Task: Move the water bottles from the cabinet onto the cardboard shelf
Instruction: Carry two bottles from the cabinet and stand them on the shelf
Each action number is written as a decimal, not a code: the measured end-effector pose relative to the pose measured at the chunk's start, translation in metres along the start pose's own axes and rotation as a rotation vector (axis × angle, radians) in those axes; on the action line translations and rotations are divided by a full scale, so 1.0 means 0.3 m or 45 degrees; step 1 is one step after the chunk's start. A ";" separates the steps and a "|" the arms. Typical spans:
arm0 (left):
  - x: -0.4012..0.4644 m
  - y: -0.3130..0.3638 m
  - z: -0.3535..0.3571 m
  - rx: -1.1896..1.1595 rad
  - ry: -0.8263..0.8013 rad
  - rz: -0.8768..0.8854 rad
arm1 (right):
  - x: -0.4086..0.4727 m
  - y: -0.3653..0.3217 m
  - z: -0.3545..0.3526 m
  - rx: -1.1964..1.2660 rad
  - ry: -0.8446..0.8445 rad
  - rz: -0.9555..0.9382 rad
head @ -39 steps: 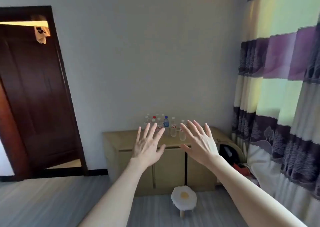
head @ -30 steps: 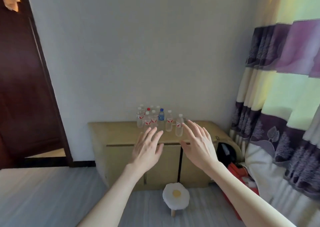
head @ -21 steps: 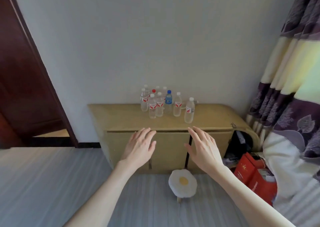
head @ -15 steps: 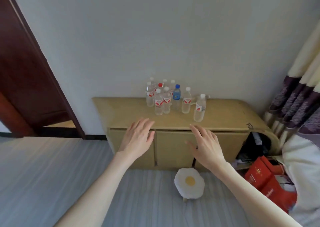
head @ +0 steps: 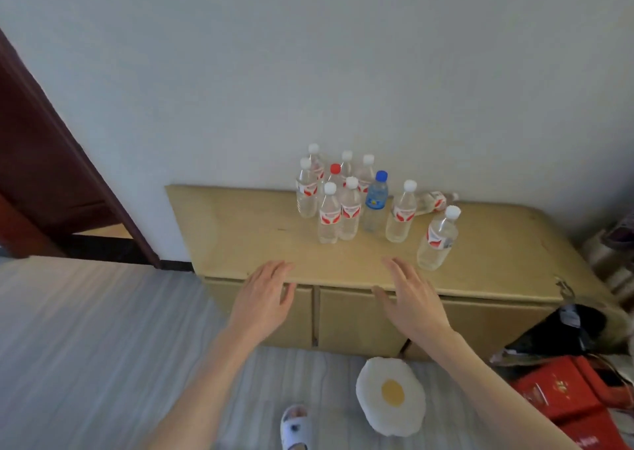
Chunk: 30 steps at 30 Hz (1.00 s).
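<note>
Several clear water bottles (head: pixel 339 206) with red labels and white caps stand clustered on the low tan cabinet (head: pixel 240 233) against the wall. Among them stands a blue-capped bottle (head: pixel 375 200); one bottle (head: pixel 437 240) stands apart at the front right, and another (head: pixel 434 201) lies on its side at the back. My left hand (head: pixel 264 298) and my right hand (head: pixel 410 295) hover palm-down over the cabinet's front edge, fingers spread, holding nothing. The right fingertips are close to the front-right bottle. No cardboard shelf is in view.
A fried-egg stool (head: pixel 389 394) stands on the floor in front of the cabinet, with a white slipper (head: pixel 293 427) beside it. Red boxes (head: pixel 566 394) and a black bag (head: pixel 566 329) lie at the right. A dark wooden door (head: pixel 41 175) is at the left.
I have come closer to the cabinet and my view has tilted down. Both open hands have moved forward, from in front of the cabinet doors to over its front edge.
</note>
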<state>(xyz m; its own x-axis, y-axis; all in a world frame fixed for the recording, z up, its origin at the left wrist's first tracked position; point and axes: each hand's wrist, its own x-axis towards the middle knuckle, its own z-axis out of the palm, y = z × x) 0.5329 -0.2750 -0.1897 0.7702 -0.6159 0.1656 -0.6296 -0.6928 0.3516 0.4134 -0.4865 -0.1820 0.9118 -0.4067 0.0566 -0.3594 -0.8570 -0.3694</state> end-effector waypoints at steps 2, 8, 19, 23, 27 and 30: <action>0.131 -0.051 0.020 -0.005 -0.055 0.039 | 0.124 0.002 0.015 0.009 0.011 0.055; 0.598 -0.163 -0.049 0.029 -0.007 0.146 | 0.485 -0.022 -0.014 0.036 0.082 0.119; 0.998 -0.171 0.191 -0.071 -0.237 0.277 | 0.934 0.078 0.095 0.135 -0.026 0.152; 1.110 -0.152 0.265 -0.084 -0.355 0.249 | 1.080 0.131 0.137 0.101 -0.123 0.070; 1.158 -0.124 0.337 -0.088 -0.603 0.234 | 1.158 0.147 0.174 0.116 -0.267 -0.004; 1.164 -0.120 0.369 -0.129 -0.622 0.206 | 1.184 0.162 0.199 0.147 -0.327 0.004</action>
<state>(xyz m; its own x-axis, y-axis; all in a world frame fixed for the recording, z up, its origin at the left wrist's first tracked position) 0.8133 -0.5066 -0.2465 0.5111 -0.8320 -0.2156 -0.7052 -0.5493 0.4483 0.7315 -0.6538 -0.2353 0.9364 -0.3035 -0.1761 -0.3509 -0.8079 -0.4734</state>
